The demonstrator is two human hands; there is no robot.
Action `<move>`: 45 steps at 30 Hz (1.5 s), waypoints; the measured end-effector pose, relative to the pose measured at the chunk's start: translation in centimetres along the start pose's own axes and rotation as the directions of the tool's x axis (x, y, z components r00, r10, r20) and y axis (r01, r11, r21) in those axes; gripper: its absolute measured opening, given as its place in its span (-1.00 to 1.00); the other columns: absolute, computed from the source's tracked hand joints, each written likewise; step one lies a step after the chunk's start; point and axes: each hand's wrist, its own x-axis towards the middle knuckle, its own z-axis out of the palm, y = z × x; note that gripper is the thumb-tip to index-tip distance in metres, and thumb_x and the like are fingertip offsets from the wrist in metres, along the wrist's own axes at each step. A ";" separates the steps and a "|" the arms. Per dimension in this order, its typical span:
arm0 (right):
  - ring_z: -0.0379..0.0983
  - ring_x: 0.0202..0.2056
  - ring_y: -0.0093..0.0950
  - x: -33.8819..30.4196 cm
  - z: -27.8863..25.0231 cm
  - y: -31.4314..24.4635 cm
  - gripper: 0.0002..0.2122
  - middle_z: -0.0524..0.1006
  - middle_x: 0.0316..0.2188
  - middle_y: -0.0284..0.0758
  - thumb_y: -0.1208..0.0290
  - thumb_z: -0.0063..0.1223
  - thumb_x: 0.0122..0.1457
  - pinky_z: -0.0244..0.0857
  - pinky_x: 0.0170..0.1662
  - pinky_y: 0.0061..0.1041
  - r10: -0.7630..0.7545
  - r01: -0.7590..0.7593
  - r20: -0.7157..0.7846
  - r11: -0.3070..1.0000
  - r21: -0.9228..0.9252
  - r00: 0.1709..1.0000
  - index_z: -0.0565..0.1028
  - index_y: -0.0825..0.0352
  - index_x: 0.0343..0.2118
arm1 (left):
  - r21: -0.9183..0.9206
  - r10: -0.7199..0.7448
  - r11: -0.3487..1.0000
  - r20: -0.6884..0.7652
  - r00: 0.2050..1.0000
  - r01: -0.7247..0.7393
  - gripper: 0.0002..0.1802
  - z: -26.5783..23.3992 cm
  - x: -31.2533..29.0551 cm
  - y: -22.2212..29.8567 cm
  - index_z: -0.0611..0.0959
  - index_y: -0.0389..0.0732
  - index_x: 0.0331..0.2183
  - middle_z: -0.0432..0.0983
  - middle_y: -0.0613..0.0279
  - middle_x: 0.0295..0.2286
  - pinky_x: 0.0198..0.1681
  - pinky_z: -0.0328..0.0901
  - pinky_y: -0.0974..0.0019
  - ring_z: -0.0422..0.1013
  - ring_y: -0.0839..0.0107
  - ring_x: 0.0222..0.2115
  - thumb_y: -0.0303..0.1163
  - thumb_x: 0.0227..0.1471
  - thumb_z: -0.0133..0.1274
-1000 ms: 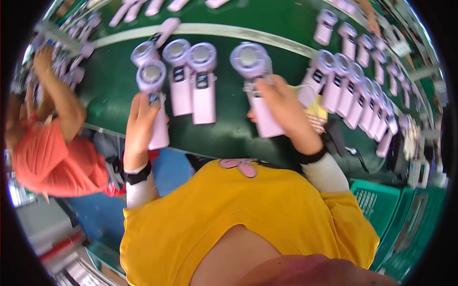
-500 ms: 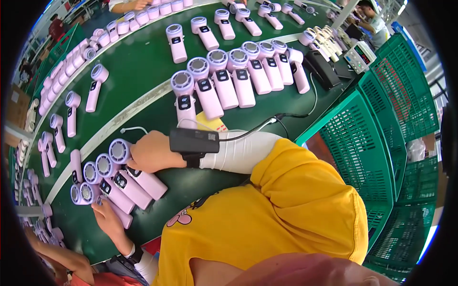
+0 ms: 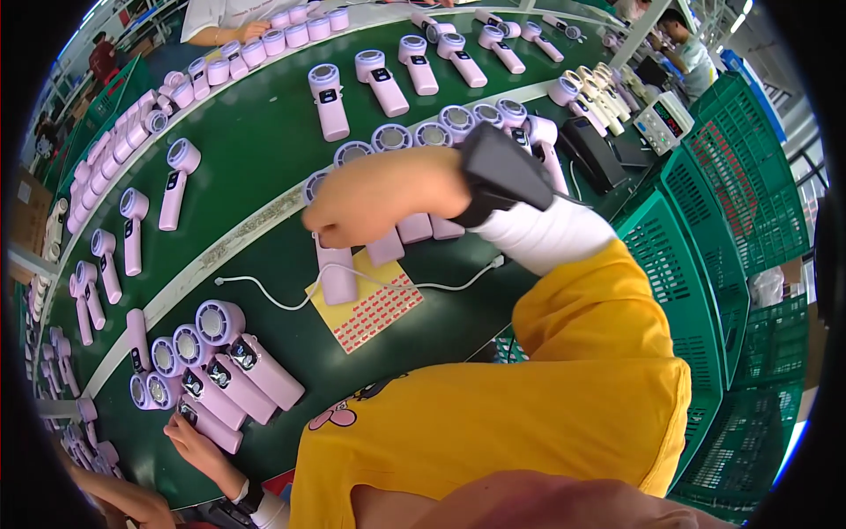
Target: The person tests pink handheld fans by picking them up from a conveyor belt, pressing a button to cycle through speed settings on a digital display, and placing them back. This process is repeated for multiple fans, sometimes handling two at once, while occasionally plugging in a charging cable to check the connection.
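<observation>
My right hand point(image 3: 370, 201) reaches across the bench, fingers closed on a lilac handheld fan point(image 3: 338, 280) at the left end of a row. The hand covers the middle of that fan. My left hand point(image 3: 198, 448) is at the lower left with fingers stretched, fingertips by the side of another handheld fan point(image 3: 214, 429). Next to it, more lilac fans point(image 3: 275, 375) lie side by side, with round grilles and dark display panels. Under the right-hand fan lies a yellow sheet with red marks point(image 3: 381, 310). A white cable point(image 3: 441, 286) crosses the sheet and the fan.
A pale rail point(image 3: 238, 231) divides the green bench, with spaced-out fans point(image 3: 329, 106) beyond it. Green plastic crates point(image 3: 670, 291) stand at the right. A white instrument box point(image 3: 663, 122) and a black case point(image 3: 592, 150) sit at the back right. Other people work around the bench.
My right hand has left the near group of fans and moved up and right to the end fan of the farther row. My left hand remains near the same fan, slightly lower.
</observation>
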 end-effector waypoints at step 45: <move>0.38 -0.23 -0.28 -6.4 0.2 39.7 -0.25 0.41 -0.22 -0.07 -0.17 0.03 -0.34 0.22 -0.15 -0.50 0.884 -0.901 -0.258 0.424 0.091 0.390 0.39 0.46 -0.19 | 0.007 -0.085 0.996 -0.205 0.975 0.089 -0.67 -2.0 0.0 -4.7 0.44 -0.27 -0.35 0.27 0.28 -0.45 -0.37 0.12 0.43 0.15 0.52 -0.49 -0.21 0.03 -0.26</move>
